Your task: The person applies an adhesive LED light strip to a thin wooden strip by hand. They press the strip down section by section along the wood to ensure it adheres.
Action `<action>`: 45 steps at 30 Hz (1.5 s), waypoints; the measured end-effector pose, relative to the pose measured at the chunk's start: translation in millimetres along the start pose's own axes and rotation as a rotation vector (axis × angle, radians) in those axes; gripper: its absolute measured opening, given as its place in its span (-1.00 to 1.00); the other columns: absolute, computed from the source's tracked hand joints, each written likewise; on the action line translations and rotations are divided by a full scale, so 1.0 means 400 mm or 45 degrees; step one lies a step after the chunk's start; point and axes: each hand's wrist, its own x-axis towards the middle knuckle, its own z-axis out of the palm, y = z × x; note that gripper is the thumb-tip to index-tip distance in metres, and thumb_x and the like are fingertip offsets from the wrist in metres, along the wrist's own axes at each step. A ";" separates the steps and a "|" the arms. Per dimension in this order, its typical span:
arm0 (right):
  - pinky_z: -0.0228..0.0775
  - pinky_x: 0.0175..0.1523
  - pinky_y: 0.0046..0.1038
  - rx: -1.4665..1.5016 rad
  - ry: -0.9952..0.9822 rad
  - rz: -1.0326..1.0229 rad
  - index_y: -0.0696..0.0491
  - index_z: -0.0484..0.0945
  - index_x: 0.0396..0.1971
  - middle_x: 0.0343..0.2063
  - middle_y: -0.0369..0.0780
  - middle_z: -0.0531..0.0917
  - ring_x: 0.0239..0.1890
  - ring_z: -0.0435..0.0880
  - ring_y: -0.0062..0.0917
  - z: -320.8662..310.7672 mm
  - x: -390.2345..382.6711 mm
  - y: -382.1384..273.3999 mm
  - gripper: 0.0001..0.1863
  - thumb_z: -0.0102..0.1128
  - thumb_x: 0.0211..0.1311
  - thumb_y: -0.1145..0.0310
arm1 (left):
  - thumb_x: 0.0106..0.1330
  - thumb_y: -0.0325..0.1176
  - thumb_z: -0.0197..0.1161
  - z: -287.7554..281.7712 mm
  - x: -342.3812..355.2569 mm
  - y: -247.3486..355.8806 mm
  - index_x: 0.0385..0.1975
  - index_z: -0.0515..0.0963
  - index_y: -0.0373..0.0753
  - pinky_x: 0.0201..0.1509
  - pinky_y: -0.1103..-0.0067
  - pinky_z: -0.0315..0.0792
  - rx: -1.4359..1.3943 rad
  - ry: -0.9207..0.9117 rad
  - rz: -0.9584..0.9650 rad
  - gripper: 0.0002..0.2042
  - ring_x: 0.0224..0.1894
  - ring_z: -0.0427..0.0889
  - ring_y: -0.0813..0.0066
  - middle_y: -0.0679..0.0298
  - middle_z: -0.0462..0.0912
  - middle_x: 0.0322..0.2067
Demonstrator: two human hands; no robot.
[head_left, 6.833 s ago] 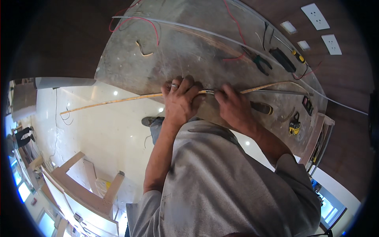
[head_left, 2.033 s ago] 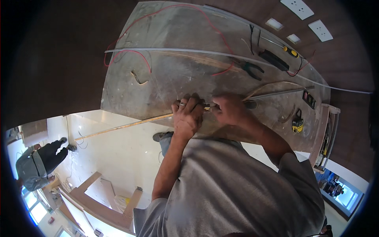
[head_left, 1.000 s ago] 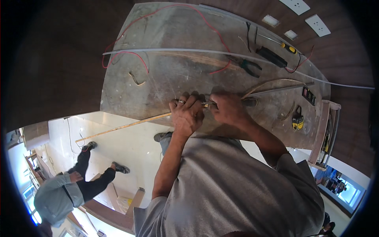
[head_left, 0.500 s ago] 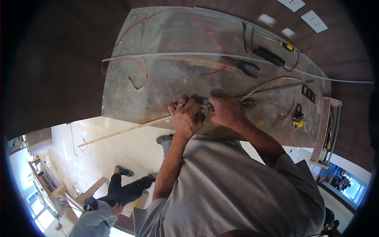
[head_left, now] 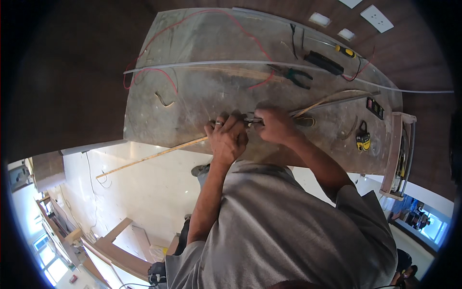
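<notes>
My left hand [head_left: 228,138] is closed around a thin yellowish strip [head_left: 159,161], which runs out past the table edge to the lower left. Close beside it, my right hand [head_left: 276,126] grips a small grey metal tool [head_left: 252,120]; its jaws or blade meet the left fingertips, and its exact kind is hidden. Beyond the right hand, a similar strip [head_left: 315,107] curves away to the right over the tabletop. Just right of that hand lies a dark handle with a yellowish end [head_left: 306,122].
On the worn table [head_left: 192,108] lie green-handled pliers [head_left: 298,77], a yellow-black screwdriver [head_left: 345,51], a black bar [head_left: 323,62], a tape measure [head_left: 363,138] and red wire [head_left: 250,34]. A long pale strip [head_left: 202,63] crosses it. A wooden toolbox [head_left: 397,156] stands at the right end.
The metal tool shows more plainly between my hands, which stay close together. A person at the lower left has moved right, now mostly hidden behind my body. The view has shifted slightly.
</notes>
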 end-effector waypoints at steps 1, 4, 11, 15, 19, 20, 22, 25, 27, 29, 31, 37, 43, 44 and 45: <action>0.56 -0.03 0.01 0.049 0.029 -0.025 0.12 0.68 -0.28 -0.34 0.08 0.73 -0.19 0.74 0.09 -0.018 -0.001 -0.002 -0.77 0.42 0.12 0.33 | 0.06 -0.35 0.37 0.001 0.003 0.004 -0.38 0.67 0.03 0.11 0.17 0.29 -0.014 -0.002 -0.019 -0.87 0.02 0.64 0.30 0.53 0.76 0.01; 0.55 -0.02 0.02 0.084 -0.110 0.056 0.14 0.65 -0.31 -0.33 0.07 0.72 -0.18 0.73 0.09 -0.052 0.007 0.009 -0.79 0.40 0.14 0.33 | 0.04 -0.35 0.36 0.008 0.007 0.006 -0.42 0.64 0.05 0.10 0.18 0.29 -0.040 0.046 -0.004 -0.88 -0.03 0.64 0.33 0.55 0.77 -0.05; 0.55 -0.03 0.02 -0.095 -0.065 -0.072 0.14 0.63 -0.34 -0.35 0.05 0.72 -0.18 0.72 0.09 -0.011 0.017 0.031 -0.82 0.34 0.10 0.38 | 0.02 -0.35 0.38 0.022 -0.002 -0.007 -0.42 0.65 0.04 0.09 0.22 0.29 -0.011 0.042 -0.035 -0.87 -0.05 0.64 0.32 0.54 0.77 -0.10; 0.54 -0.03 0.02 -0.117 -0.066 -0.087 0.14 0.61 -0.37 -0.35 0.04 0.71 -0.18 0.71 0.08 -0.007 0.018 0.032 -0.84 0.31 0.07 0.40 | 0.06 -0.36 0.39 0.008 0.000 -0.012 -0.26 0.66 -0.04 0.09 0.15 0.33 -0.078 0.071 -0.006 -0.79 0.09 0.65 0.20 0.36 0.74 -0.04; 0.54 -0.02 0.01 -0.136 -0.079 -0.087 0.14 0.60 -0.38 -0.32 0.03 0.71 -0.17 0.71 0.07 -0.005 0.021 0.040 -0.85 0.30 0.09 0.40 | 0.10 -0.43 0.38 -0.051 0.010 -0.004 -0.20 0.66 -0.13 0.16 0.12 0.36 -0.336 -0.010 -0.114 -0.76 0.08 0.65 0.09 0.28 0.74 -0.05; 0.54 -0.02 0.01 -0.137 -0.078 -0.097 0.14 0.60 -0.38 -0.32 0.03 0.71 -0.17 0.71 0.07 -0.010 0.023 0.035 -0.85 0.30 0.09 0.40 | 0.10 -0.43 0.38 -0.053 0.010 -0.017 -0.20 0.66 -0.13 0.16 0.12 0.36 -0.330 -0.002 -0.116 -0.76 0.08 0.65 0.09 0.28 0.74 -0.05; 0.59 0.03 0.04 -0.126 -0.152 -0.038 0.14 0.66 -0.33 -0.26 0.04 0.77 -0.10 0.75 0.05 -0.022 0.027 0.025 -0.83 0.31 0.10 0.39 | 0.13 -0.47 0.37 -0.046 0.009 -0.044 -0.19 0.66 -0.16 0.18 0.10 0.38 -0.515 0.069 -0.084 -0.78 0.05 0.66 0.04 0.26 0.75 -0.06; 0.59 0.02 0.05 -0.149 -0.104 -0.095 0.14 0.66 -0.33 -0.29 0.04 0.77 -0.13 0.76 0.07 -0.024 0.026 0.025 -0.84 0.31 0.09 0.39 | 0.15 -0.49 0.37 -0.043 0.008 -0.047 -0.19 0.67 -0.13 0.17 0.13 0.39 -0.551 0.003 -0.079 -0.78 0.02 0.67 0.02 0.25 0.75 -0.09; 0.60 0.01 0.05 -0.128 -0.116 -0.074 0.14 0.66 -0.33 -0.31 0.04 0.77 -0.15 0.76 0.08 -0.016 0.029 0.034 -0.83 0.31 0.09 0.39 | 0.14 -0.50 0.39 -0.040 0.014 -0.045 -0.22 0.68 -0.16 0.16 0.15 0.43 -0.516 -0.020 -0.060 -0.80 0.01 0.68 -0.01 0.20 0.76 -0.11; 0.60 0.00 0.05 -0.106 -0.126 -0.050 0.14 0.66 -0.33 -0.33 0.03 0.77 -0.16 0.76 0.08 -0.015 0.030 0.037 -0.83 0.32 0.09 0.40 | 0.13 -0.51 0.41 -0.036 0.021 -0.031 -0.26 0.69 -0.20 0.15 0.18 0.47 -0.481 -0.045 -0.040 -0.82 -0.01 0.69 -0.04 0.14 0.78 -0.12; 0.55 -0.06 0.02 -0.083 -0.127 -0.061 0.14 0.61 -0.39 -0.38 0.02 0.72 -0.22 0.73 0.07 -0.018 0.025 0.036 -0.83 0.34 0.13 0.35 | 0.16 -0.45 0.41 -0.036 0.021 -0.007 -0.32 0.70 -0.17 0.14 0.13 0.44 -0.258 0.007 -0.121 -0.89 0.03 0.69 -0.05 0.17 0.79 -0.14; 0.56 -0.07 0.00 -0.006 0.000 -0.124 0.14 0.64 -0.38 -0.40 0.02 0.72 -0.23 0.74 0.07 -0.019 -0.003 0.052 -0.80 0.38 0.14 0.31 | 0.19 -0.38 0.41 -0.013 0.009 -0.022 -0.23 0.73 -0.08 0.12 0.09 0.40 -0.133 -0.046 -0.172 -0.84 0.06 0.68 -0.03 0.20 0.78 -0.08; 0.56 -0.06 0.03 -0.058 -0.023 -0.151 0.15 0.66 -0.37 -0.38 0.03 0.74 -0.22 0.75 0.07 -0.014 0.014 0.064 -0.80 0.38 0.13 0.31 | 0.19 -0.34 0.43 -0.024 0.014 -0.016 -0.13 0.74 -0.05 0.14 0.15 0.38 -0.138 -0.072 -0.098 -0.77 0.07 0.67 0.06 0.27 0.77 -0.02; 0.56 -0.06 0.03 -0.060 -0.024 -0.149 0.15 0.66 -0.37 -0.38 0.03 0.74 -0.22 0.75 0.07 -0.016 0.014 0.062 -0.80 0.38 0.13 0.31 | 0.19 -0.34 0.43 -0.029 0.019 -0.005 -0.13 0.74 -0.05 0.14 0.15 0.38 -0.140 -0.072 -0.097 -0.77 0.07 0.67 0.06 0.27 0.77 -0.02; 0.56 -0.05 0.03 -0.064 -0.037 -0.127 0.15 0.66 -0.37 -0.37 0.04 0.73 -0.21 0.74 0.08 -0.020 0.015 0.057 -0.80 0.38 0.14 0.32 | 0.17 -0.34 0.45 -0.037 0.028 0.011 -0.13 0.75 -0.05 0.15 0.16 0.38 -0.146 -0.064 -0.060 -0.75 0.07 0.67 0.08 0.29 0.77 -0.01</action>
